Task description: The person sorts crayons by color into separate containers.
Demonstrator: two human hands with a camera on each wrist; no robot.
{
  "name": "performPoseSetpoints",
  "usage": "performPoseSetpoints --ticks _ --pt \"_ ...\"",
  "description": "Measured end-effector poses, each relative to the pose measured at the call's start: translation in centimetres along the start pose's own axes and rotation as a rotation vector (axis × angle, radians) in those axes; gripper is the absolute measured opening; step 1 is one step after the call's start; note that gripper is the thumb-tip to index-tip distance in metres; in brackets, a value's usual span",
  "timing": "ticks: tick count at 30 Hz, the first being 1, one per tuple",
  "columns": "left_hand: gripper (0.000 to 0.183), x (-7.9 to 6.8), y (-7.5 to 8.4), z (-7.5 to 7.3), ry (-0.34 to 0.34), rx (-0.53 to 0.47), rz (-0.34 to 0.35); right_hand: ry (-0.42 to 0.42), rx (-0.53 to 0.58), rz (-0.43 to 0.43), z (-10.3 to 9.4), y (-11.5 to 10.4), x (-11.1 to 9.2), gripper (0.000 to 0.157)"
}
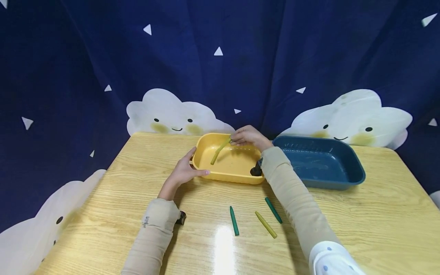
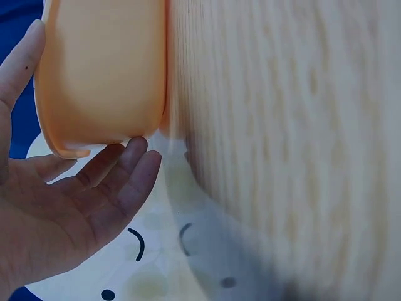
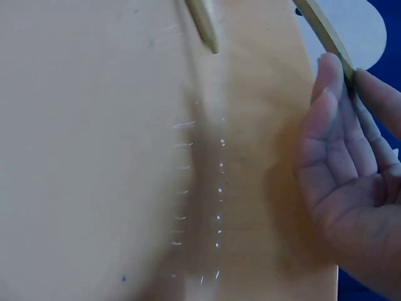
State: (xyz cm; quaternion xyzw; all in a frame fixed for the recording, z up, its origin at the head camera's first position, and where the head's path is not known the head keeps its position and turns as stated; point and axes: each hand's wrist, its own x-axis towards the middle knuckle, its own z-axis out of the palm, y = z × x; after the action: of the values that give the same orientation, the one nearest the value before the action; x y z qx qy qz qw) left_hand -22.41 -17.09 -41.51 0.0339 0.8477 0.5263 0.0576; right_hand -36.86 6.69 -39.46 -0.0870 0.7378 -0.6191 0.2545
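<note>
My left hand (image 1: pixel 183 169) holds the left end of a yellow plastic basin (image 1: pixel 237 177), thumb at the front rim. In the left wrist view, its fingers (image 2: pixel 128 172) touch the basin's outer wall. Over the basin's back rim, my right hand (image 1: pixel 250 137) pinches a yellow crayon (image 3: pixel 319 22) between thumb and fingertips. A second yellow crayon (image 3: pixel 202 25) lies inside the basin; in the head view the two crayons look end to end. On the table in front lie two green crayons, one left (image 1: pixel 234 220) and one right (image 1: pixel 273 210), with a yellow crayon (image 1: pixel 266 224) between them.
A dark blue basin (image 1: pixel 326 183) stands right of the yellow one, close to the right forearm. The wooden table (image 1: pixel 113 198) ends at a dark blue curtain (image 1: pixel 247 68) printed with clouds and white triangles. Black wrist cameras sit at both sleeves.
</note>
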Motion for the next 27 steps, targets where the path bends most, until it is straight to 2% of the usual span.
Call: performPoseSetpoints --ticks 6,12,23,27 --pt "0.102 0.0 -0.1 0.0 -0.001 -0.011 0.008 -0.076 -0.120 0.014 0.1 0.7 0.0 0.027" --pt "0.102 0.1 0.0 0.1 -0.003 -0.002 0.008 -0.091 -0.157 0.040 0.2 1.2 0.2 0.024" --pt "0.103 0.3 -0.3 0.1 0.005 0.000 -0.008 -0.103 -0.226 0.004 0.5 1.2 -0.1 0.024" --pt "0.103 0.2 -0.2 0.1 0.005 -0.005 -0.006 -0.083 -0.293 -0.005 0.6 1.2 -0.2 0.024"
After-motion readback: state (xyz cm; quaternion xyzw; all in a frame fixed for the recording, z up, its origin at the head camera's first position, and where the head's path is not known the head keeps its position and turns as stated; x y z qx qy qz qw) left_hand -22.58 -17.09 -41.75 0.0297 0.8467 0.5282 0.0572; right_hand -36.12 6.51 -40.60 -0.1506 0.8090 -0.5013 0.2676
